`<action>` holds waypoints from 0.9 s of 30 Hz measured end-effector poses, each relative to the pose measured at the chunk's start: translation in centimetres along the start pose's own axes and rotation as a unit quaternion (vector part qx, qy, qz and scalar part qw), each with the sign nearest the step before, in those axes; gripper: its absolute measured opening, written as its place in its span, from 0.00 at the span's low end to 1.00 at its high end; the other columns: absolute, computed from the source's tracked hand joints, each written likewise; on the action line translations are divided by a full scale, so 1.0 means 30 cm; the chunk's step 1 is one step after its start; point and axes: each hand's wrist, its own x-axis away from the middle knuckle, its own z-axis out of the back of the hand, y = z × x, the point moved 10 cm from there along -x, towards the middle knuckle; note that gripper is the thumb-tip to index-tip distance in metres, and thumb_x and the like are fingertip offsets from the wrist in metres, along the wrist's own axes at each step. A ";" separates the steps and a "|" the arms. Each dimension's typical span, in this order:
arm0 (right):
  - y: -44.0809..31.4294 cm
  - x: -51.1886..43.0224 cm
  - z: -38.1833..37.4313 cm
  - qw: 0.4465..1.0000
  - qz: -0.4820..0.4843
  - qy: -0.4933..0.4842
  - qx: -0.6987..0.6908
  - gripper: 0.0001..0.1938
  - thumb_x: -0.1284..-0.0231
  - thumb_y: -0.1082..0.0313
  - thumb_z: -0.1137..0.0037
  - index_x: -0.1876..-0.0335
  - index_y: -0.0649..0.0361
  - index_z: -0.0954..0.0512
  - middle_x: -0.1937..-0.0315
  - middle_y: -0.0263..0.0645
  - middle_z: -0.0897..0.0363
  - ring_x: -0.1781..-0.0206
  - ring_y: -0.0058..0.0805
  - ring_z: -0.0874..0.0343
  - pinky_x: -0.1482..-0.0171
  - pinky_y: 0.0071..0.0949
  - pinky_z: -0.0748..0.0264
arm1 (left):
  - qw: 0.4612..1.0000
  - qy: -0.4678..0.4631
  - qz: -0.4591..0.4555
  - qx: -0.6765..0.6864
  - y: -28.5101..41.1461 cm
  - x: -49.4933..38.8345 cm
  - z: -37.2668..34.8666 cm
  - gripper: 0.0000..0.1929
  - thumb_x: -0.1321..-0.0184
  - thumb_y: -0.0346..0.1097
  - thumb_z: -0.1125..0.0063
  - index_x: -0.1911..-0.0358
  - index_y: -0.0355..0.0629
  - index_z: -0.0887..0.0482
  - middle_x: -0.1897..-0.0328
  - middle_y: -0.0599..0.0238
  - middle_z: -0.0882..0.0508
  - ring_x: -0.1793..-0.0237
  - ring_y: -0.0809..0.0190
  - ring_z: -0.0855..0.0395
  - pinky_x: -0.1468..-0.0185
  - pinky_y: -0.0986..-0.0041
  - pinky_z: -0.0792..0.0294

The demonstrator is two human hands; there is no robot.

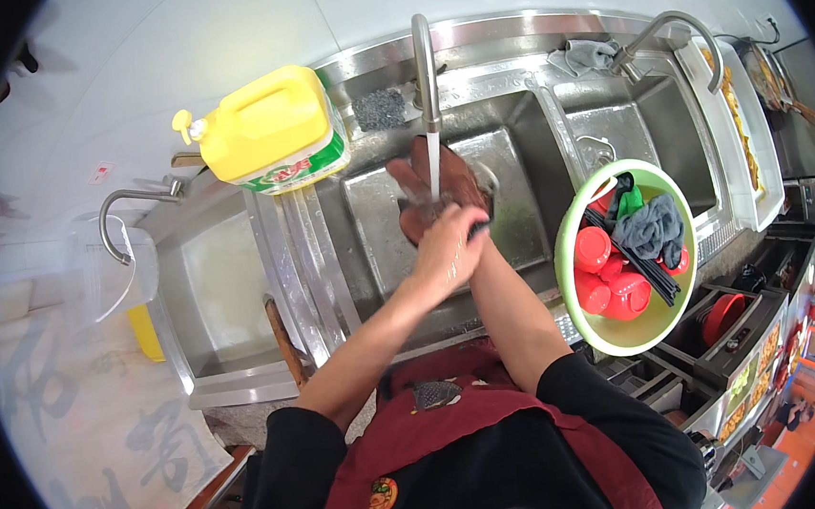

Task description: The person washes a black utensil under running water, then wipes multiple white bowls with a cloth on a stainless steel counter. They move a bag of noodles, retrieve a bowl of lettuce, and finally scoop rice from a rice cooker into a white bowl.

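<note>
A reddish-brown work glove [450, 172] covers my right hand [438, 191], which is under the running water of the middle faucet [425, 73]. The glove's fingers are spread, with no object visible in them, though the water and my left hand hide part of the palm. My left hand [450, 244] crosses over at the right wrist, its fingers closed on the glove's dark cuff [479, 229]. Both hands are above the middle stainless steel sink basin [520, 224]. Wet skin shows on the back of my left hand.
A yellow detergent jug [268, 129] with a pump and a scouring pad [379, 109] sit behind the basin. At right, a green tub [569, 278] holds red cups, black chopsticks and grey cloths. Side basins [227, 283] flank the middle one. A wooden handle [284, 343] leans at left.
</note>
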 end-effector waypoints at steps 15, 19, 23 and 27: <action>-0.349 0.269 -0.298 0.578 0.258 -0.115 0.766 0.22 0.55 0.61 0.32 0.53 0.58 0.24 0.61 0.47 0.22 0.59 0.53 0.25 0.55 0.43 0.28 | 0.945 -0.139 0.275 0.109 -0.632 -0.237 -0.107 0.27 0.42 0.50 0.30 0.48 0.35 0.16 0.56 0.58 0.12 0.60 0.61 0.13 0.58 0.69 0.22; -0.206 0.218 0.116 0.601 0.154 -0.088 0.779 0.25 0.41 0.61 0.44 0.38 0.60 0.30 0.45 0.52 0.22 0.46 0.53 0.23 0.45 0.42 0.26 | 0.948 0.008 0.253 0.194 -0.566 -0.287 -0.060 0.12 0.43 0.38 0.32 0.60 0.37 0.12 0.66 0.65 0.11 0.66 0.68 0.16 0.63 0.71 0.25; -0.043 0.236 0.547 0.578 -0.135 0.038 0.804 0.26 0.39 0.55 0.44 0.39 0.63 0.29 0.46 0.50 0.20 0.45 0.45 0.20 0.44 0.43 0.24 | 0.973 0.024 0.220 0.072 -0.373 -0.265 -0.052 0.17 0.47 0.40 0.34 0.56 0.38 0.15 0.62 0.56 0.11 0.61 0.56 0.13 0.55 0.67 0.25; 0.060 0.145 0.436 0.969 -0.199 0.123 0.080 0.29 0.29 0.35 0.62 0.42 0.51 0.24 0.47 0.38 0.19 0.46 0.36 0.21 0.43 0.44 0.24 | 0.996 -0.027 0.013 -0.079 -0.131 -0.169 -0.024 0.13 0.39 0.31 0.46 0.51 0.45 0.20 0.54 0.53 0.17 0.53 0.42 0.17 0.52 0.55 0.24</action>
